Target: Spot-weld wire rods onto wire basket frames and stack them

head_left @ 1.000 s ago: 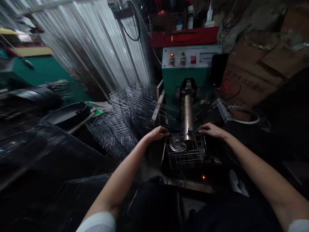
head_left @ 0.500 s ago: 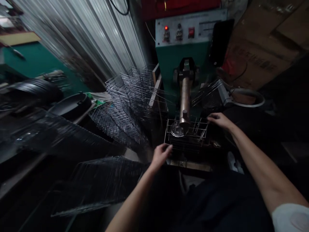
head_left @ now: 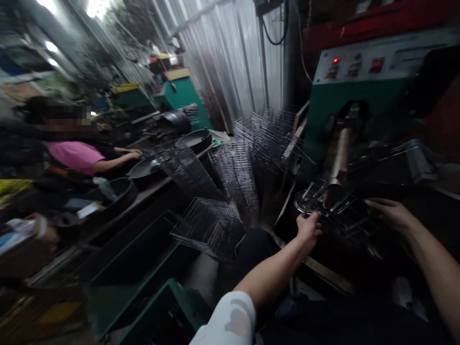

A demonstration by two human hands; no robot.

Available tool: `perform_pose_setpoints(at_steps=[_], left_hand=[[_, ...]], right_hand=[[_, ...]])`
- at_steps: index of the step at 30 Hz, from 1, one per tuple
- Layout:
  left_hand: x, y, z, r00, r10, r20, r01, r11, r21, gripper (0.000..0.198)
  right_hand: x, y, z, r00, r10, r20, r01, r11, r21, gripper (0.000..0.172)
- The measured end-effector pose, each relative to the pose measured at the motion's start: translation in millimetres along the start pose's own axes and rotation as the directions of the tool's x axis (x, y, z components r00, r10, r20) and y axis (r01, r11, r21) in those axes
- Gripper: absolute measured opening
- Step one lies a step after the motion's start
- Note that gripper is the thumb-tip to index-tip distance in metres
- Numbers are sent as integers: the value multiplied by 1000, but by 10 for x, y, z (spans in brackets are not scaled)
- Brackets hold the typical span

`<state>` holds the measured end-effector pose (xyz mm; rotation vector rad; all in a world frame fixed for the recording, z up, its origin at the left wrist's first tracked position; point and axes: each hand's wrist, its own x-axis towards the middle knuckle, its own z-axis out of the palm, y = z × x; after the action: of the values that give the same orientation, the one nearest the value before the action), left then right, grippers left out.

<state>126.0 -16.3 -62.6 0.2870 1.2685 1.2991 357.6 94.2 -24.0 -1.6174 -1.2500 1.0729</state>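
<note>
A wire rack (head_left: 343,205) lies in the dark beneath the copper-coloured arm (head_left: 340,160) of a green machine (head_left: 319,124). My left hand (head_left: 308,229) is closed at the rack's near left side, fingers curled on its wire. At the right side my right hand (head_left: 391,213) pinches the rack's edge, slightly smeared by motion. A shiny round metal piece (head_left: 304,203) shows under the arm's tip, just beyond my left fingers. Much of the rack's near part is lost in shadow.
Stacks of bent wire racks (head_left: 235,177) stand left of the machine, with another stack (head_left: 212,225) nearer. Green bins (head_left: 168,292) are low at the left. A co-worker in a pink top (head_left: 75,155) sits at a bench with dark round pans (head_left: 196,139).
The view has swung left, so the machine and both hands now appear farther right and the co-worker has come into view. Both hands remain at the rack, which appears turned.
</note>
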Motion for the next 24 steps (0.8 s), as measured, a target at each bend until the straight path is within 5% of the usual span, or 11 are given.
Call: perform_pose_setpoints(at_steps=[3, 6, 9, 12, 15, 18, 20, 24], left_hand=[[-282, -9, -487, 998, -9, 61, 4, 996, 94, 76], [-616, 342, -1110, 991, 55, 125, -80, 975, 205, 84], [-963, 1150, -1671, 921, 320, 224, -390, 728, 564, 88], [-1287, 2156, -2095, 859, 455, 234, -445, 437, 782, 85], [-1458, 2930, -2414, 790, 600, 127, -195, 49, 980, 87], [-1368, 3221, -2673, 791, 605, -92, 272, -213, 939, 76], [-1192, 3186, -2821, 798, 567, -205, 410, -262, 874, 72], [-764, 2920, -3041, 826, 501, -257, 419, -242, 875, 71]], right_hand=[[-106, 47, 80, 997, 81, 18, -83, 985, 154, 9], [-177, 119, 133, 990, 141, -17, -126, 925, 358, 15], [-204, 158, 207, 984, 148, -96, -92, 895, 436, 19], [-232, 136, 322, 973, 155, -170, -67, 899, 434, 22], [-280, 72, 419, 959, 149, -243, -54, 931, 360, 28], [-342, -13, 399, 986, 87, -141, -39, 949, 313, 32], [-405, -66, 304, 998, 53, -38, -39, 952, 304, 35], [-639, -72, 42, 995, 37, 90, -57, 971, 231, 41]])
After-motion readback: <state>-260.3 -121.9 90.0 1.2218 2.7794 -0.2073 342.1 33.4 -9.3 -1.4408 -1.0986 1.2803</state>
